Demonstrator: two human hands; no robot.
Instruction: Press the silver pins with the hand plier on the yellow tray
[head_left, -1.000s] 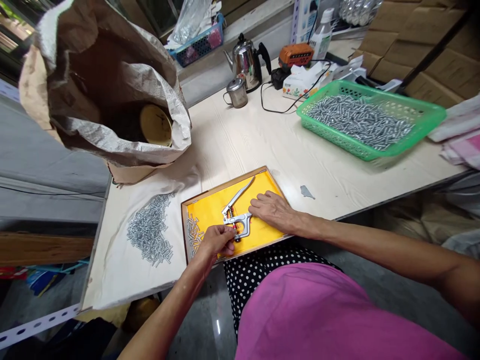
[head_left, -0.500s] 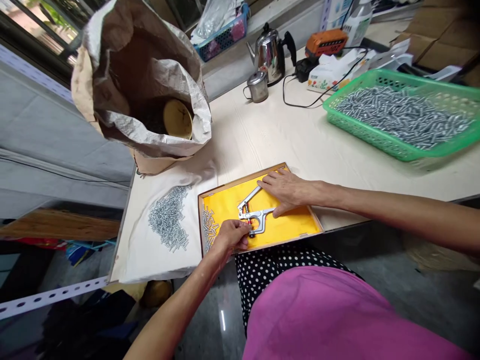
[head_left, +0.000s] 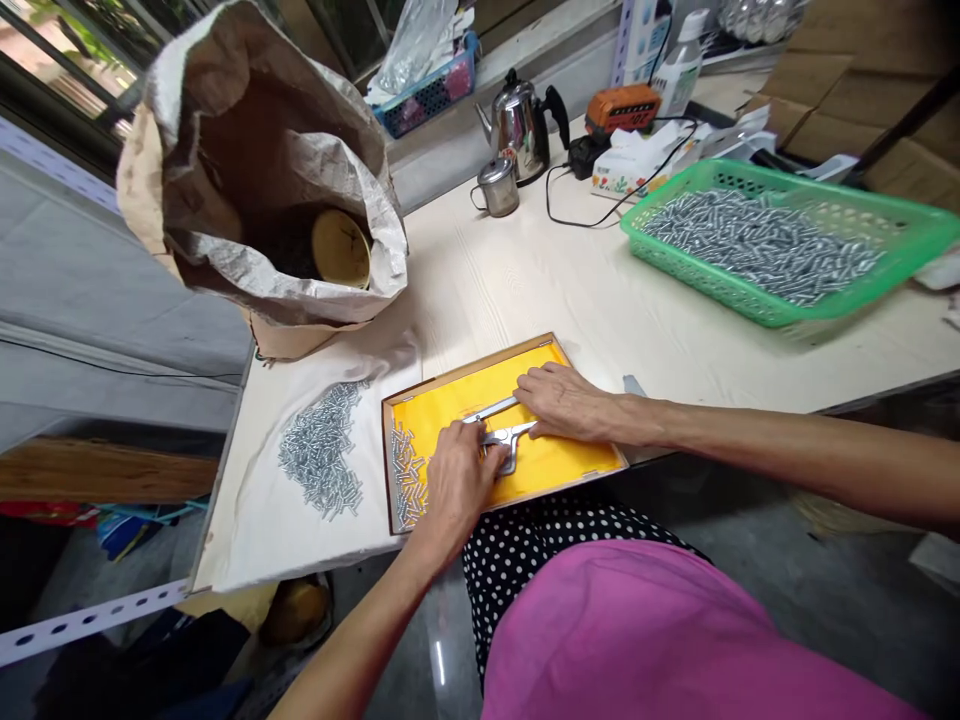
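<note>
Ok so the big change just now was at your left hand [head_left: 459, 475]: half a second earlier its fingertips were down by the little red bit at the near end of the silver-grey metal plier tool [head_left: 511, 436], and at this point the hand had slid up and lay over the tool's head, so the red bit was out of sight. The hand looked half curled, thumb reaching across onto the metal frame, but I couldn't tell if anything was pinched under the fingers.

Your right hand [head_left: 566, 404] had changed too. It was spread over the end of the long lever [head_left: 496, 407] before, and now it was bunched around that and the tip of the lower handle, with the gap between the two clearly narrower. To me that read as a squeeze partway through, with your left hand steadying the head, though the business end was hidden so no way to say how it sat in there.

The tool itself lay about mid-tray, in the shallow brown-rimmed tray with a yellow floor [head_left: 474, 366], at the near edge of the pale wood-look tabletop [head_left: 465, 270]. Loose shiny metal pins [head_left: 409, 490] were bunched at the tray's left end, a bigger heap of similar silvery pieces [head_left: 319, 455] sat on the white cloth [head_left: 251, 530] just beside it, and the green plastic mesh basket [head_left: 780, 316] full of chunkier-looking metal pieces [head_left: 757, 240] was well apart on the right
</note>
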